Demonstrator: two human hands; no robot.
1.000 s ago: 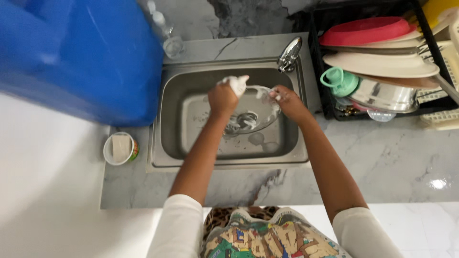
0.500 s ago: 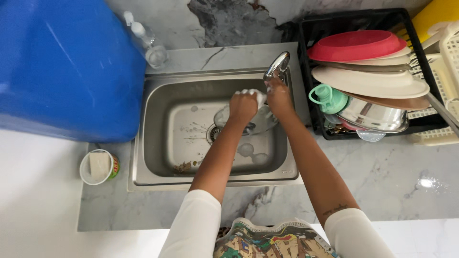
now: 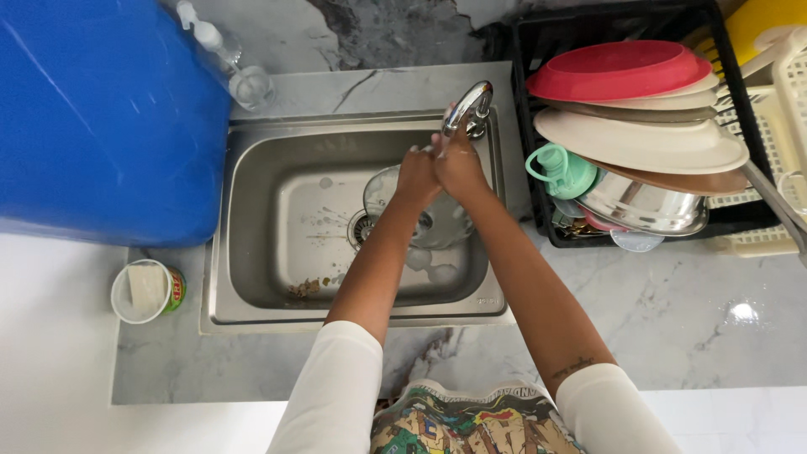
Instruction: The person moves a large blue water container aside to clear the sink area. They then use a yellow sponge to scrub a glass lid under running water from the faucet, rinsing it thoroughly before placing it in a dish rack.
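Observation:
Both my hands meet under the chrome tap (image 3: 467, 104) at the back right of the steel sink (image 3: 252, 252). My left hand (image 3: 417, 175) is curled, and my right hand (image 3: 461, 165) presses against it from the right. Whether anything is held between them is hidden. Below them a round clear glass lid (image 3: 437, 229) lies in the basin beside the drain (image 3: 361, 229). Food scraps (image 3: 304, 288) lie on the basin floor at the front.
A big blue container (image 3: 101, 118) stands left of the sink. A clear soap bottle (image 3: 244, 80) is behind it. A small tub holding a sponge (image 3: 147, 291) sits at the front left. On the right, a black rack (image 3: 530, 126) holds plates, a red bowl (image 3: 618, 69), a teal cup (image 3: 561, 171) and a steel bowl (image 3: 647, 206).
My hands rose from the lid to the tap and closed together. The white foamy thing in my left hand is no longer seen. The view shifted left.

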